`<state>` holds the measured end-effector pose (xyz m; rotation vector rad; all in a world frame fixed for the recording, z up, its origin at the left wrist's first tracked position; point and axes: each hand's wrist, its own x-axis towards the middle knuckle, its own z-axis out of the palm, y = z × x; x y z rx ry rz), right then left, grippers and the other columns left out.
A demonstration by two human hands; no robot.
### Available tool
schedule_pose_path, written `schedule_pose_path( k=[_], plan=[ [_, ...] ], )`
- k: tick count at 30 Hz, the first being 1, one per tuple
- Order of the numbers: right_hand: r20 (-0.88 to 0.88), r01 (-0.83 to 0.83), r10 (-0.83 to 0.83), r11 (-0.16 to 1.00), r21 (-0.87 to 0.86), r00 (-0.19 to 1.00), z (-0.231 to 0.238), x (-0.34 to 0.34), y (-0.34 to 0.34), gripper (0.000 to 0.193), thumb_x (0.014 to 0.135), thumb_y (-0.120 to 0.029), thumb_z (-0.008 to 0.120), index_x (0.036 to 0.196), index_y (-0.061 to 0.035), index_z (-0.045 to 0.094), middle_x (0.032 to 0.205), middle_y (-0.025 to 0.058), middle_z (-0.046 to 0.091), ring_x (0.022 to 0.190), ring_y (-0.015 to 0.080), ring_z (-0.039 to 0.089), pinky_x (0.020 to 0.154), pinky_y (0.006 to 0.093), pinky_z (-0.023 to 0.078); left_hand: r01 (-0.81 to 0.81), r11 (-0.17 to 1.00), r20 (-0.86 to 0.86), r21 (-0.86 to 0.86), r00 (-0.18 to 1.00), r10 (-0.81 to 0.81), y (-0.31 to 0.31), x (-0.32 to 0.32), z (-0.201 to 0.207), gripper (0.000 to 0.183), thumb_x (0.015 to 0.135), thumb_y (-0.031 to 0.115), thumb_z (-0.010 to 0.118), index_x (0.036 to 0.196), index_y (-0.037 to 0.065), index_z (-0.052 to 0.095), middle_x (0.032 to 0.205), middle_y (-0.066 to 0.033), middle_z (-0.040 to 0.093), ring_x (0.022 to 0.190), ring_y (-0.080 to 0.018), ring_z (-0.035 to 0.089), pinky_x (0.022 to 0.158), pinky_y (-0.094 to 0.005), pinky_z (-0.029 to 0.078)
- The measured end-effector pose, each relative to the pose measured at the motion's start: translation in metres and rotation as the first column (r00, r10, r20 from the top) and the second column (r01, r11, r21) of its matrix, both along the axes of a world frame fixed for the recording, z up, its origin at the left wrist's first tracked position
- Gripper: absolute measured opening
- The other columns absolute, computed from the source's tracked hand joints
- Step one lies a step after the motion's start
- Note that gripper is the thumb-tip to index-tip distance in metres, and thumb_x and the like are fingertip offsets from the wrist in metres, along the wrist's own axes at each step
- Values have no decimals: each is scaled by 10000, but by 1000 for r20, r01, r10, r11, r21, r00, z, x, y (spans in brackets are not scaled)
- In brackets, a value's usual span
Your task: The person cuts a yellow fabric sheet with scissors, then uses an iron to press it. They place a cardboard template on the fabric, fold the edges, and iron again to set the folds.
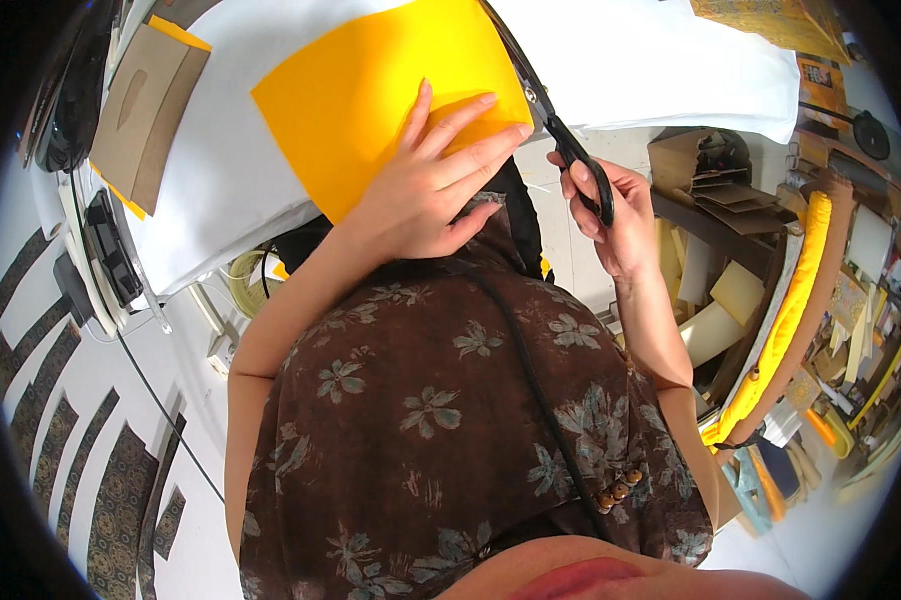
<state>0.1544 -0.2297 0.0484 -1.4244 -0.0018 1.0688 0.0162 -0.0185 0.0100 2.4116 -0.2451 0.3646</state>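
Observation:
A bright yellow sheet (346, 95) lies on the white-covered table, partly over its near edge; whether it is paper or cloth I cannot tell. My left hand (426, 190) rests on the sheet's near right part with fingers spread. In my right hand (623, 225) is a pair of black-handled scissors (561, 128), my fingers around the handle loops. Its blades point away from me along the sheet's right edge. How far apart the blades are is hard to make out, and their tips run out at the top of the view.
A grey-brown board piece (143, 110) with yellow edges stands at the table's left. Patterned dark strips (121, 500) lie on the floor at left, crossed by a black cable (156, 395). At right are a cardboard box (706, 165), a long yellow padded roll (786, 310) and many offcuts.

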Motion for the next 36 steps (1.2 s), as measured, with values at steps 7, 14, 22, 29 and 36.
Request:
schedule_pose_path(
  k=[7,14,22,29,36],
  plan=[
    [38,-10,11,1000,-30,999,2,1,3,330,952,-206,767,1166,44,736,750,-6,613,474,15,401,439,197,236,-10,1000,11,-20,1000,10,1,0,-1,610,840,189,778,1391,-6,601,1496,-62,548,1452,-365,431,1208,-694,174],
    [53,5,-6,1000,21,999,-6,5,8,324,954,-192,763,1166,51,734,753,3,615,471,21,393,433,204,228,10,1000,-10,-17,1000,-10,2,-2,1,616,825,172,788,1395,24,606,1492,-64,551,1451,-344,439,1221,-670,170],
    [171,59,-86,986,153,982,-3,12,-11,385,952,-209,762,1202,77,701,772,12,623,485,18,403,437,202,242,-130,989,133,-72,981,139,46,-2,-2,445,843,105,768,1270,48,660,1302,-112,684,1310,-358,591,1224,-590,252],
    [380,158,-252,952,260,890,5,23,-36,550,914,-277,799,1288,96,644,833,13,617,535,11,408,474,190,251,-269,904,-189,333,920,344,-1,86,-17,796,1027,449,554,1578,-45,262,1617,-308,288,1544,-402,229,1267,-497,205],
    [786,38,-179,980,194,591,9,56,-45,419,928,-67,723,1311,80,640,995,62,657,753,59,588,615,179,461,71,949,-28,-307,996,-84,-30,80,16,534,968,313,676,1414,44,558,1342,-206,624,1238,-361,607,1048,-458,504]
  ],
)
